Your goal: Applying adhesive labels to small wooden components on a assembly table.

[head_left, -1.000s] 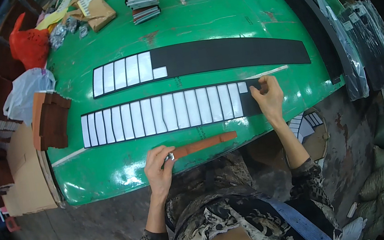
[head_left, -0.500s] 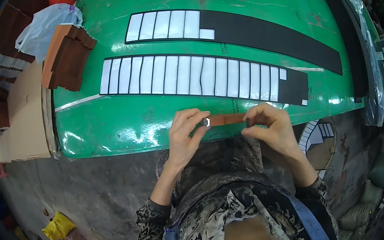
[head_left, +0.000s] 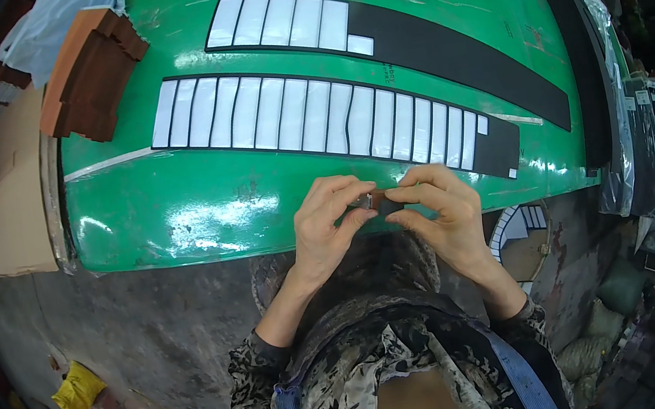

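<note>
Over the near edge of the green table, I hold a small brown strip (head_left: 378,199) between both hands. My left hand (head_left: 324,226) pinches its one end, where a small shiny metal piece (head_left: 366,201) shows at the fingertips. The thumb and fingers of my right hand (head_left: 448,214) close on a dark part (head_left: 389,207) at the other end. Only a short length of brown is visible between the fingertips. Just beyond lies a curved black panel (head_left: 509,141) with a row of white rectangular pieces (head_left: 269,114) on it.
A second black panel (head_left: 457,52), partly covered with white pieces, lies farther back on the green table (head_left: 205,230). Stacked brown moulded pieces (head_left: 88,79) stand at left beside cardboard (head_left: 12,194). Long black panels (head_left: 584,76) line the right edge, near plastic-wrapped ones (head_left: 652,134).
My right hand has moved left, closer to my left hand, and less of the brown strip shows between them. The view has shifted slightly.
</note>
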The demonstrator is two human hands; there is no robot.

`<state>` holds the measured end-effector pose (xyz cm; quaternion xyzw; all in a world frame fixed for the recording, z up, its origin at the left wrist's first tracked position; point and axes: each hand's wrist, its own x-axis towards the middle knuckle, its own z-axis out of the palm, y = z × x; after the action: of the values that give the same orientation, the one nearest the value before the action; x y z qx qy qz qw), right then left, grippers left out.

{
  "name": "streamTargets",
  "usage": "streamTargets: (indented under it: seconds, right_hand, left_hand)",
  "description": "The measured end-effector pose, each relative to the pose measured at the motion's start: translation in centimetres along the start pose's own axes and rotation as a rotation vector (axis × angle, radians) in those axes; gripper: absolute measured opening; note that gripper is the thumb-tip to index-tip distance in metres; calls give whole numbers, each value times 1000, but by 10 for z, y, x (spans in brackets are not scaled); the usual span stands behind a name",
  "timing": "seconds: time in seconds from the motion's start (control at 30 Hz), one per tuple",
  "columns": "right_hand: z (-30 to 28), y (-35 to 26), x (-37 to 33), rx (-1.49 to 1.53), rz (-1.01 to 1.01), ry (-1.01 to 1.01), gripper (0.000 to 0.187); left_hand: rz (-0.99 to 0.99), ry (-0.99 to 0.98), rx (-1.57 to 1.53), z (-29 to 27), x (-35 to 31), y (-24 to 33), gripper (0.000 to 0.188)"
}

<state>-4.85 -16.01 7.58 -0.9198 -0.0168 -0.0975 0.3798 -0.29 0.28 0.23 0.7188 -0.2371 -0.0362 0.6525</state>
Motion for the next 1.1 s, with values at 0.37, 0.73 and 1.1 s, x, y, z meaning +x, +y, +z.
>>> streamTargets:
  seconds: [0.37, 0.73, 1.1]
  right_hand:
    - [6, -3, -4, 41, 125, -10, 31]
    - [9, -4, -5, 27, 127, -25, 31]
    - [12, -2, -5, -32, 63, 14, 31]
  left_hand:
    - [6, -5, -52, -1, 2, -3, 34]
    - [46, -34, 10, -5, 1, -6, 32]
    - [61, -26, 30, -5, 2, -5, 31]
